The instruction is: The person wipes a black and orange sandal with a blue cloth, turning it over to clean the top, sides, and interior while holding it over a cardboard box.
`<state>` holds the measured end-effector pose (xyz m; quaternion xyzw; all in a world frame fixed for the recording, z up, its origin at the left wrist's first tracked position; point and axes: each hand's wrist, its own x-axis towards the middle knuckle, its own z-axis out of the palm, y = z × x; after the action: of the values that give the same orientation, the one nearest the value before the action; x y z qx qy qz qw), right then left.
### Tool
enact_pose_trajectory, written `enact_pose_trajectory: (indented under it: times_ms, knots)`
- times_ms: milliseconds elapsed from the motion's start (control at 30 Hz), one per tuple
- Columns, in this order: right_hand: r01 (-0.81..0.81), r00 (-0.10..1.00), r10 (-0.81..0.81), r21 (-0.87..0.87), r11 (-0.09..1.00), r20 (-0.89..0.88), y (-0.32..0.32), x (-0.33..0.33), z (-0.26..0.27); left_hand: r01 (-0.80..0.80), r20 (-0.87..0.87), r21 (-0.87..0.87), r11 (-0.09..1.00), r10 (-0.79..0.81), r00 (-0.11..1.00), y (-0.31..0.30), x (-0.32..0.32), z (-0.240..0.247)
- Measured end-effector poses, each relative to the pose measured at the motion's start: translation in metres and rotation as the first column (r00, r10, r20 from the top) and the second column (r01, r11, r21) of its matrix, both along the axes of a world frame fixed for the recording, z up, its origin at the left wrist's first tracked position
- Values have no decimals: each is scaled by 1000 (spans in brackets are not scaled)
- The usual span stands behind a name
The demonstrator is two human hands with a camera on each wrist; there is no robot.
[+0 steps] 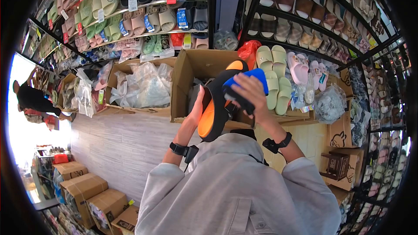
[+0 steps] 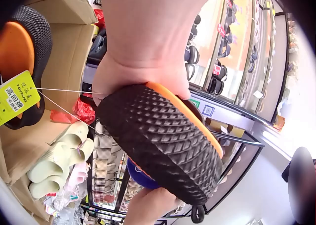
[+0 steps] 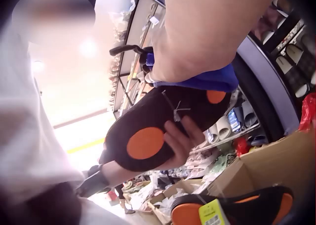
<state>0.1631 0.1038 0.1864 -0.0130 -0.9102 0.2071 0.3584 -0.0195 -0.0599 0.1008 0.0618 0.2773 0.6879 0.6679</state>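
Black and orange, the slipper point(image 2: 163, 141) was tilted in the air over an open carton point(image 1: 180, 84). The left hand point(image 1: 198, 104) gripped it, fingers bent across its face. The right hand point(image 1: 252, 93) was curled round a blue-and-black item point(image 1: 260, 79) close against it; I couldn't tell quite what that was. A second slipper point(image 2: 17, 52) bore a lime tag point(image 2: 19, 97), its white string point(image 2: 64, 90) intact. To my eye the handling was partway along: slipper picked up, both pieces yet to be put down.
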Motion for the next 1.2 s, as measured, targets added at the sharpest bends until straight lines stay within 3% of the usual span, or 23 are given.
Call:
enact_pose_trajectory:
  times_ms: [100,167,267,400,500,567,633,700,767,833,967,1067,1100,1200]
  knots:
    - [197,974,-211,-159,967,-81,14,-7,-1,19,-24,12,1000,-18,1000,-1,0,-11]
    - [220,970,-234,-177,959,-63,10,-9,0,21,-12,8,1000,-21,1000,0,3,-11]
    - [158,987,-158,9,987,-16,-11,-3,3,61,-50,15,998,-60,997,4,2,-17]
    - [-108,993,100,134,985,62,-39,8,-8,36,-151,-51,998,-43,988,0,7,-4]
    - [-181,983,177,138,974,44,-28,6,-9,29,-142,-44,999,-35,989,-2,5,-19]
    - [-79,997,80,54,995,-1,-15,-1,-4,-20,-229,-38,999,10,973,-3,2,-29]
    - [83,991,-84,-11,996,-102,-5,-10,-5,-64,-366,76,995,88,926,-2,4,-16]
    - [230,962,-255,-205,951,-99,-2,-17,-6,-99,-486,198,975,185,854,-2,4,-6]
    - [242,962,-261,-200,950,-78,-7,-17,-2,-94,-630,240,966,229,742,0,-4,-16]
    - [158,986,-160,-41,987,-45,-20,-12,7,-94,-719,264,960,261,644,0,-6,-17]
    - [-149,989,147,60,987,34,-35,-1,-2,-80,-790,275,958,272,550,-3,-4,-3]
    - [-99,993,101,-35,995,61,-11,0,1,-96,-826,275,957,286,485,-5,-5,-12]
    - [4,999,-2,-23,1000,53,-5,-3,3,-99,-831,273,957,287,476,-6,-6,-14]
    - [192,980,-199,-200,961,-15,5,-13,0,-110,-848,249,962,272,456,-4,-3,-16]
